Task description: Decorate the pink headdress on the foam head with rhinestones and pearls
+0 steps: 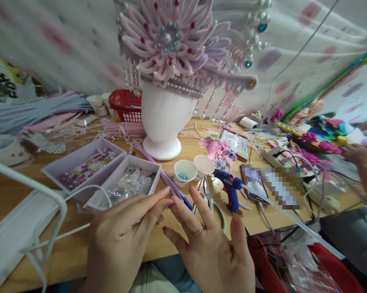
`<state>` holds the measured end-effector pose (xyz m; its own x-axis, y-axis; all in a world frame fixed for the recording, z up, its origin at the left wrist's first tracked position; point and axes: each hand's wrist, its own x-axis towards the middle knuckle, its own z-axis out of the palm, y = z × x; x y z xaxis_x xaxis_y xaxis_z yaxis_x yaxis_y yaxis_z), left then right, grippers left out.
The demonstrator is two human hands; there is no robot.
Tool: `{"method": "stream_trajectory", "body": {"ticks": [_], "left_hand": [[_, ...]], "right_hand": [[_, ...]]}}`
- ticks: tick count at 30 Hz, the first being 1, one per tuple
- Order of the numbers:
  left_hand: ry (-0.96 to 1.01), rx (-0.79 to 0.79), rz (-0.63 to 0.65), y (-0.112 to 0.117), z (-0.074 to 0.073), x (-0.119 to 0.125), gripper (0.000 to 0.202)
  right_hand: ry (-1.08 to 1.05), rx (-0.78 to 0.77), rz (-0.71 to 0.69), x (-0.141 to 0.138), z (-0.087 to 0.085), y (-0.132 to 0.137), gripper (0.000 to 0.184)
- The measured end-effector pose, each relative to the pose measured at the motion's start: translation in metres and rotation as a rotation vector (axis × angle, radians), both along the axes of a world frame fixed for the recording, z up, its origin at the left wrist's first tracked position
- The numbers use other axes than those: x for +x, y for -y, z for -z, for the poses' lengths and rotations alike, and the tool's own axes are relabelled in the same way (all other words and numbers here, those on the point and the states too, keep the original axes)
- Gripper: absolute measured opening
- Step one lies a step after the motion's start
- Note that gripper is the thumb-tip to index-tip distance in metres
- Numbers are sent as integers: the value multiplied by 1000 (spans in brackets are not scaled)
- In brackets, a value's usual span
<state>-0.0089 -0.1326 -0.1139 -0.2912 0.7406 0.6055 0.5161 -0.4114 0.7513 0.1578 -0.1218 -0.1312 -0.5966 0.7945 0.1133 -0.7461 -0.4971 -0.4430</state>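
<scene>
My left hand [119, 236] is closed in a pinch at the tip of one of my right hand's fingers. Whether something small sits in that pinch is hidden. My right hand [216, 252] has its fingers spread and wears a ring [198, 230]. Just beyond the hands lie scissors [212, 199], a blue glue gun [230, 189] with a long clear glue stick, and a paper cup [185, 173] holding small blue beads. Behind stands a white foam head [166, 118] wearing a pink flower headdress [171, 40] with pearls and hanging bead strings.
On the left are a box of gems [79, 167], a box of pearls [131, 183] and a white metal rod [27, 183]. A phone [253, 183] and power strips [317, 195] lie to the right. Another person's hand [360, 162] reaches in at the right edge.
</scene>
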Motion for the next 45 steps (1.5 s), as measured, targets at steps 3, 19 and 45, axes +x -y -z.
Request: {"method": "stream_trajectory", "body": {"ticks": [3,19,45], "left_hand": [[84,-105,24,-5,0,10,13],[499,-17,-53,-31,-38,-30,54],[117,22,750,-29,-45,115,28]], "right_hand": [[48,9,19,1,0,4,71],[154,33,146,18,7,13,40],[458,329,449,81,15,56,64]]}}
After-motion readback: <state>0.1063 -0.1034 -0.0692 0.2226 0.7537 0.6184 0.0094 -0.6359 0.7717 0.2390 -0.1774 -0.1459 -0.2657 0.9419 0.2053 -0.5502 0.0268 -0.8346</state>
